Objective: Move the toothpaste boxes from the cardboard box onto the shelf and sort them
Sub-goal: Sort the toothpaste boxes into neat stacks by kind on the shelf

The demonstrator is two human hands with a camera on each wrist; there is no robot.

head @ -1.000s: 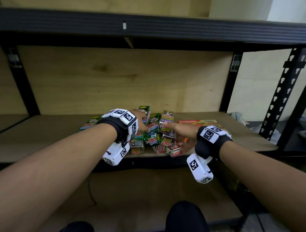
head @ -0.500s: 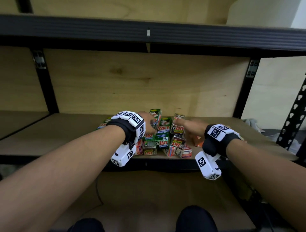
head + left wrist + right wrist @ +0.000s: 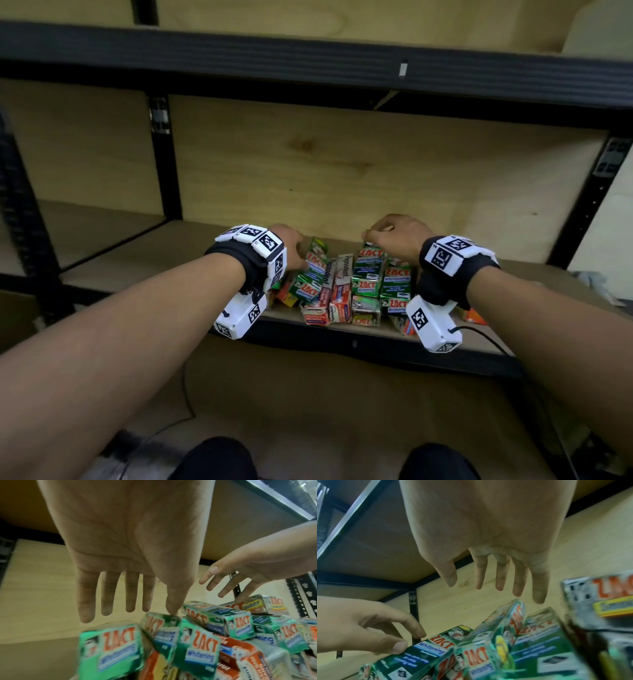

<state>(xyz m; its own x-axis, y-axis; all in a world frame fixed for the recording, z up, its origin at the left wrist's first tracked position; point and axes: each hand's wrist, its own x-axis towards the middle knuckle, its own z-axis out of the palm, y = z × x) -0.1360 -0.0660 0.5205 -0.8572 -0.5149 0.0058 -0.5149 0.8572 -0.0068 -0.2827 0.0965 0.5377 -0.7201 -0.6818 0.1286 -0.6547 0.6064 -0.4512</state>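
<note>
**Q:** What does the figure show?

**A:** A heap of toothpaste boxes (image 3: 346, 284) on the shelf (image 3: 137, 260), close to its front edge; the cardboard box is not in view. Green Zact boxes are mixed with red-and-white Pepsodent boxes (image 3: 337, 291).

**Q:** State of the hands?

**A:** Left hand (image 3: 130, 545): fingers straight and spread, holding nothing, thumb tip touching a tilted Zact box (image 3: 161, 627). Right hand (image 3: 489, 536): released, fingers extended above the pile's right side.

**Q:** How is the sorting step best done?

**A:** Judged from this layout: take one box at a time from the top, gripping its long sides, and carry each brand towards its own end of the shelf. Pulling low boxes risks pushing others off the front edge.
</note>
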